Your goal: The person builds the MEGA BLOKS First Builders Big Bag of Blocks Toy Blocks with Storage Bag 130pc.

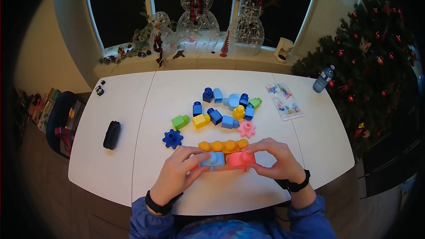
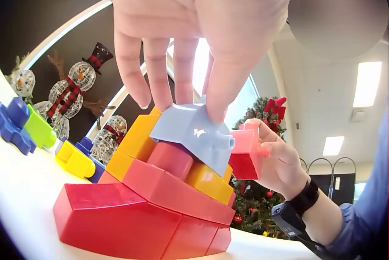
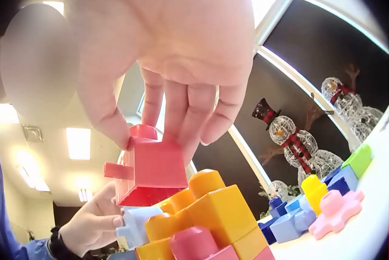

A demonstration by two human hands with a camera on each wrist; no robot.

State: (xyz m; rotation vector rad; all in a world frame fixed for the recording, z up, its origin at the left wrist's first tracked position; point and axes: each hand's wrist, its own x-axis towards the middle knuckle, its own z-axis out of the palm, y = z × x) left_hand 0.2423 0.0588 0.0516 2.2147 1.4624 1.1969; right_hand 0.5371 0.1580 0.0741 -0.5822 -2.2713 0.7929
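Under the right grip [image 1: 278,161], pinched: one red block [image 3: 159,164]; under the left grip [image 1: 176,169], likewise: one light-blue block [image 2: 185,129]; both beside yellow blocks [image 3: 225,214], presumably light, stiff plastic, best held by opposite sides.

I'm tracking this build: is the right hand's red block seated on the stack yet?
Not seated: the right wrist view shows the red block with its hollow underside exposed.

Remotely, I count two hands [image 1: 179,164] [image 1: 279,164], two held blocks [image 1: 217,161] [image 1: 238,160], two gear pieces [image 1: 172,138] [image 1: 246,129], two green blocks [image 1: 179,122] [image 1: 255,102], three snowmen [image 1: 198,24] [image 1: 250,20] [image 1: 163,33].
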